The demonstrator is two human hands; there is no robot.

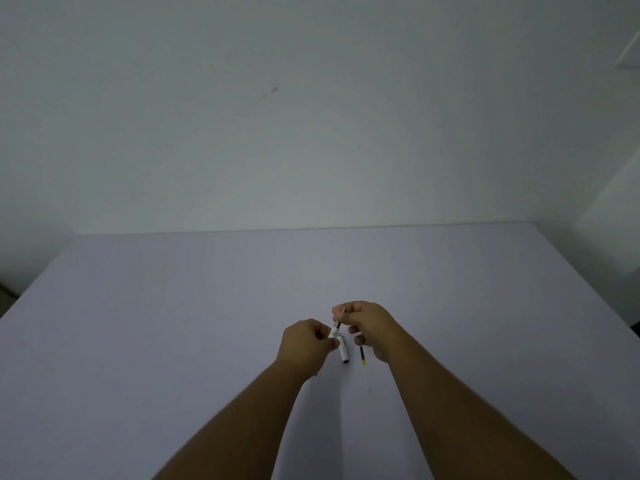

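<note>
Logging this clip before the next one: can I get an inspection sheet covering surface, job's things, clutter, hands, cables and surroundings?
Surface: pale lilac table.
Job's things: pen held above the table; white tube with black end and thin refill with yellow band lying under the hands.
Clutter: nothing seen.
Hands: left hand pinches the pen's white lower part; right hand pinches its thin upper end.
Cables: nothing seen.
Surroundings: plain white wall.
</note>
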